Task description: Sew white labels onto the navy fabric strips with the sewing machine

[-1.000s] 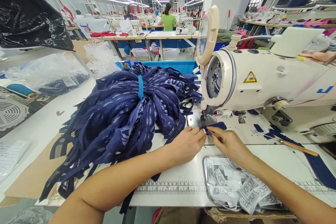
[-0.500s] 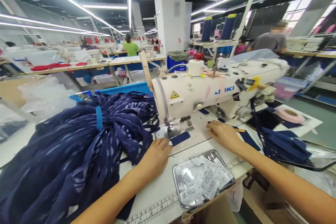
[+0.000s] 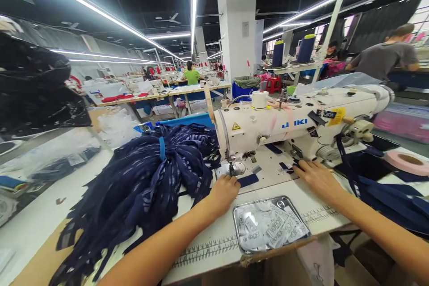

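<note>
Strip (image 3: 248,181), navy, flat, narrow, straight-edged: on the bed of the sewing machine (image 3: 259,120), at four o'clock from the needle (image 3: 232,170), whose place is the clock's centre throughout. Left hand (image 3: 224,193): at six to seven o'clock, back upward, fingers gently bent, tips at the strip's near end; grip, if any, cannot be told. Right hand (image 3: 317,179): at three o'clock, partly curled, fingertips by small dark scraps (image 3: 285,167); whether it holds one cannot be told. Handling, as judged: left fingertips best pressed lightly and flat, short of the needle, so the strip lies square; right hand best pinching one scrap by its edge, wrist low, leaving neighbours undisturbed. Bundle (image 3: 134,201), at nine o'clock: limp navy bands, partly sheer, fanned from a bright blue tie (image 3: 162,148); liable to snag, so best kept off the needle plate. Tray (image 3: 287,203), at four to five o'clock: shiny, round-cornered, heaped with pale printed labels (image 3: 268,228). Bench (image 3: 214,233): smooth, white, carrying a printed ruler scale (image 3: 208,251). Roll (image 3: 407,163), at three o'clock, farther out: pink, ring-shaped, lying flat.
</note>
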